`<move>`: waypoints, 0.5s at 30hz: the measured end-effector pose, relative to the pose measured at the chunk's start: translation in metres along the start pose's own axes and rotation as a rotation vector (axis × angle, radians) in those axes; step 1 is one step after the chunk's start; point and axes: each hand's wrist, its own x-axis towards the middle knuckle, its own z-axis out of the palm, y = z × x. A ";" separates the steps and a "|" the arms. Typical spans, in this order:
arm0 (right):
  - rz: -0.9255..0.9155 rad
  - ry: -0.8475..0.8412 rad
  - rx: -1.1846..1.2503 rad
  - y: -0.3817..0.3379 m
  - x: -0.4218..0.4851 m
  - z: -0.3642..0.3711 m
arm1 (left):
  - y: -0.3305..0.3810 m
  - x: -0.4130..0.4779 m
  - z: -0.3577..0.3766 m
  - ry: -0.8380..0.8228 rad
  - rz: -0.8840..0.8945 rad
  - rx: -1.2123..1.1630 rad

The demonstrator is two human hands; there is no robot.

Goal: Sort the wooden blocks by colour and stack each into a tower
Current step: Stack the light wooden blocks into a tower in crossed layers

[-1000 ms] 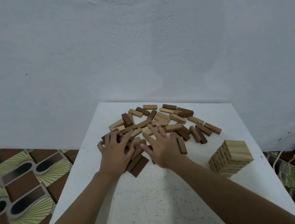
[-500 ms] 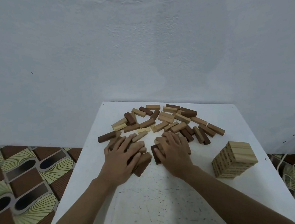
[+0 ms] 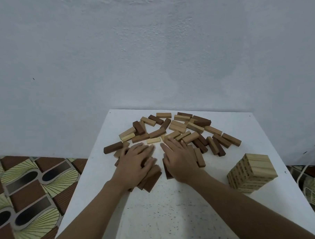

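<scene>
The left hand (image 3: 134, 164) and the right hand (image 3: 181, 161) are bare. Behind each hand, the left forearm (image 3: 95, 208) and the right forearm (image 3: 247, 202) are bare skin to the picture's edge. The left hand's fingers (image 3: 145, 156) are blurred.

Loose wooden blocks (image 3: 195, 128) in pale, mid-brown and dark brown tones lie flat, unsorted and at mixed angles across the far half of the table (image 3: 175, 218), several overlapping. One dark block (image 3: 113, 147) lies at the left edge of the spread. A group of dark blocks (image 3: 152, 177) lies packed side by side nearer the front, partly under the left hand (image 3: 135, 163). A tower of pale blocks (image 3: 252, 171) stands upright at the right, apart from the spread.
</scene>
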 end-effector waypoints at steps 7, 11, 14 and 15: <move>0.145 -0.010 -0.097 0.000 0.010 -0.005 | -0.027 0.003 -0.010 0.173 -0.163 -0.188; 0.125 -0.106 -0.099 -0.001 0.013 0.000 | -0.019 0.022 -0.024 0.107 -0.100 -0.197; 0.097 -0.034 -0.096 -0.004 0.011 0.002 | 0.002 0.033 -0.024 -0.177 0.031 0.114; 0.085 -0.004 -0.096 -0.005 0.010 0.002 | 0.010 0.034 -0.021 -0.253 0.042 0.187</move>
